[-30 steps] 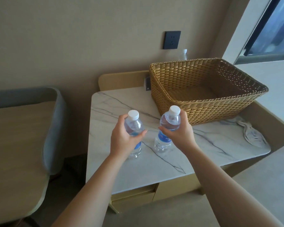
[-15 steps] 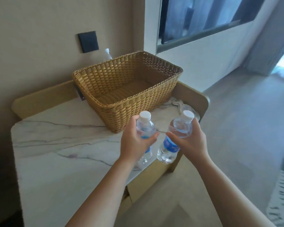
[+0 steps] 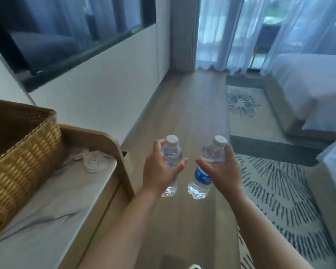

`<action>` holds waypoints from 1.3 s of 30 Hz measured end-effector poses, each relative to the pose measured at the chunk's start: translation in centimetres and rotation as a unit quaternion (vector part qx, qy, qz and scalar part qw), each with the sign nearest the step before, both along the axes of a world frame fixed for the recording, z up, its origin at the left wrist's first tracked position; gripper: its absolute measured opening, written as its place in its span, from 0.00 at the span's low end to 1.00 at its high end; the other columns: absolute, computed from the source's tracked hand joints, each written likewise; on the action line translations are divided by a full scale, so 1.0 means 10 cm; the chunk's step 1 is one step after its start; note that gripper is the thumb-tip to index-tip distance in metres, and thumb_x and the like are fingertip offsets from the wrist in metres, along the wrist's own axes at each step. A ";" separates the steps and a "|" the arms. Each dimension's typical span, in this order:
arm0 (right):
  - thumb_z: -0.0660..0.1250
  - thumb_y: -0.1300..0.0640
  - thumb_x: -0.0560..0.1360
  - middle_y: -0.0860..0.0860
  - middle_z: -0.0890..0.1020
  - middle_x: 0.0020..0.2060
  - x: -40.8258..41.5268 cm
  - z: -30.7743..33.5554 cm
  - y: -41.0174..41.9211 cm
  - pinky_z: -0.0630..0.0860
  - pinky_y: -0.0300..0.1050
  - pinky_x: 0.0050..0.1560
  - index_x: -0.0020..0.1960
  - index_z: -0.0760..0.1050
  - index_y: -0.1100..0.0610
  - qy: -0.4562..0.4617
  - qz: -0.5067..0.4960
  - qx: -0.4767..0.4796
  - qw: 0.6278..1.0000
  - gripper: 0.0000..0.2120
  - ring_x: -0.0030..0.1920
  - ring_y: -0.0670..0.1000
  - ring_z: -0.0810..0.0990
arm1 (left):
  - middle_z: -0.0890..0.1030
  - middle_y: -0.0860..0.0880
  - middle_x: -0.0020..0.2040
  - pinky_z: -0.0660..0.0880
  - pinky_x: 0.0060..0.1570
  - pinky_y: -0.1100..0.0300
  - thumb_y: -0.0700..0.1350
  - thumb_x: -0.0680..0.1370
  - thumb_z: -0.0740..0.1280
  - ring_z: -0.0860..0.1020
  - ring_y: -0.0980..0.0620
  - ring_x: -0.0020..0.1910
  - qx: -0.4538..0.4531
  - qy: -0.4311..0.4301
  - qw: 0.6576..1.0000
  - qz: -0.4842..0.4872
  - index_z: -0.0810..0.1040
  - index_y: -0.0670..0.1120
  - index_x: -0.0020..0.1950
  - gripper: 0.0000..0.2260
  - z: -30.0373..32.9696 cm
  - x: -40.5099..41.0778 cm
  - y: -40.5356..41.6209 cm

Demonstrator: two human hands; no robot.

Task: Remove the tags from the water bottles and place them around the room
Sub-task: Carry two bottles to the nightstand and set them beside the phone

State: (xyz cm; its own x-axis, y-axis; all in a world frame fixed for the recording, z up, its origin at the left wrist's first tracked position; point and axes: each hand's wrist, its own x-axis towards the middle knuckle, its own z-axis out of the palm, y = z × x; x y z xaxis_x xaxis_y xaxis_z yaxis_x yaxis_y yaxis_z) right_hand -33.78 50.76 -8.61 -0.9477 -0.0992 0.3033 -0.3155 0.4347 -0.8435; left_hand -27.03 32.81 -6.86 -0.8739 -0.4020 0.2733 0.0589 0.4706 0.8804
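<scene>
I hold two small clear water bottles with white caps in front of me, above the wooden floor. My left hand (image 3: 159, 169) grips the left bottle (image 3: 171, 152) around its middle, covering most of its blue label. My right hand (image 3: 221, 169) grips the right bottle (image 3: 201, 180), whose blue label shows below my fingers. Both bottles are roughly upright, the right one tilted slightly. White paper tags (image 3: 91, 162) lie on the marble table top (image 3: 52, 200) beside the wicker basket (image 3: 17, 158) at the left.
A wooden floor strip (image 3: 182, 113) runs ahead between the white wall and a patterned rug (image 3: 275, 191). Beds with white bedding (image 3: 308, 84) stand at the right. Sheer curtains (image 3: 221, 32) hang at the far end. The table's raised wooden rim (image 3: 113, 144) is close on my left.
The view has swung right, away from the table and basket toward the room. Both hands have carried the bottles off the table top and now hold them over the floor.
</scene>
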 end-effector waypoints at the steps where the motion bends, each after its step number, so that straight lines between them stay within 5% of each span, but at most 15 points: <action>1: 0.75 0.34 0.58 0.46 0.83 0.47 -0.17 -0.01 0.19 0.78 0.43 0.45 0.57 0.66 0.40 0.005 -0.020 0.005 1.000 0.32 0.45 0.47 0.83 | 0.78 0.59 0.52 0.76 0.51 0.64 0.58 0.64 0.77 0.77 0.67 0.49 0.000 0.001 1.000 -0.015 0.67 0.56 0.59 0.29 -0.02 -0.24 0.16; 4: 0.77 0.39 0.61 0.48 0.82 0.48 -0.63 -0.01 0.78 0.75 0.39 0.43 0.57 0.66 0.44 0.011 -0.079 0.024 0.997 0.31 0.45 0.49 0.83 | 0.77 0.62 0.48 0.69 0.43 0.79 0.54 0.64 0.80 0.75 0.76 0.45 -0.001 0.006 0.998 -0.056 0.69 0.54 0.57 0.28 -0.07 -0.92 0.65; 9: 0.76 0.40 0.62 0.52 0.81 0.52 -1.23 0.02 1.58 0.79 0.49 0.49 0.61 0.66 0.48 0.002 -0.155 0.010 0.988 0.34 0.49 0.53 0.82 | 0.76 0.66 0.46 0.67 0.41 0.81 0.52 0.64 0.80 0.74 0.78 0.43 0.001 0.016 0.991 -0.130 0.68 0.55 0.56 0.28 -0.10 -1.83 1.37; 11: 0.76 0.40 0.62 0.52 0.81 0.52 -1.43 0.02 1.84 0.76 0.38 0.46 0.61 0.66 0.47 0.006 -0.187 -0.003 0.982 0.33 0.49 0.52 0.81 | 0.75 0.66 0.46 0.68 0.41 0.81 0.52 0.64 0.80 0.75 0.77 0.44 -0.003 0.015 0.987 -0.162 0.68 0.54 0.56 0.28 -0.10 -2.15 1.62; 14: 0.75 0.37 0.62 0.49 0.80 0.52 -1.75 -0.03 2.16 0.68 0.27 0.41 0.61 0.66 0.45 0.003 -0.221 -0.012 0.975 0.33 0.48 0.48 0.80 | 0.77 0.62 0.47 0.69 0.41 0.79 0.52 0.64 0.80 0.77 0.70 0.44 0.000 0.008 0.980 -0.198 0.69 0.54 0.56 0.27 -0.13 -2.64 1.94; 19: 0.73 0.34 0.60 0.48 0.80 0.52 -2.41 -0.21 2.58 0.75 0.36 0.46 0.61 0.67 0.47 -0.022 -0.262 -0.028 0.964 0.36 0.50 0.48 0.81 | 0.82 0.50 0.51 0.79 0.47 0.57 0.52 0.65 0.80 0.82 0.52 0.47 -0.005 -0.006 0.968 -0.250 0.71 0.51 0.57 0.26 -0.26 -3.59 2.41; 24: 0.74 0.35 0.60 0.49 0.80 0.51 -3.41 -0.34 2.92 0.74 0.37 0.47 0.60 0.67 0.49 -0.032 -0.305 -0.023 0.951 0.35 0.50 0.49 0.80 | 0.82 0.52 0.49 0.74 0.42 0.72 0.53 0.64 0.80 0.81 0.56 0.45 0.001 -0.003 0.955 -0.298 0.71 0.52 0.56 0.26 -0.35 -4.78 2.85; 30: 0.76 0.41 0.64 0.45 0.78 0.48 -4.85 -0.17 3.35 0.68 0.21 0.38 0.57 0.63 0.42 -0.021 -0.353 -0.008 0.935 0.29 0.45 0.39 0.78 | 0.81 0.51 0.50 0.79 0.48 0.54 0.55 0.64 0.79 0.81 0.53 0.48 -0.008 -0.011 0.932 -0.362 0.70 0.52 0.59 0.29 -0.24 -6.41 3.40; 36: 0.77 0.42 0.63 0.50 0.79 0.52 -5.91 -0.07 3.78 0.78 0.42 0.48 0.60 0.65 0.46 -0.030 -0.407 -0.019 0.913 0.31 0.50 0.51 0.80 | 0.81 0.50 0.50 0.79 0.50 0.48 0.52 0.64 0.79 0.81 0.52 0.48 0.006 -0.008 0.919 -0.395 0.72 0.50 0.59 0.28 -0.08 -7.64 3.97; 39: 0.76 0.42 0.64 0.50 0.79 0.53 -6.37 -0.12 4.02 0.78 0.44 0.50 0.60 0.65 0.48 -0.035 -0.431 -0.016 0.902 0.32 0.52 0.51 0.80 | 0.81 0.52 0.51 0.80 0.50 0.49 0.52 0.64 0.80 0.81 0.54 0.49 0.017 -0.013 0.911 -0.411 0.71 0.52 0.59 0.28 -0.10 -8.16 4.28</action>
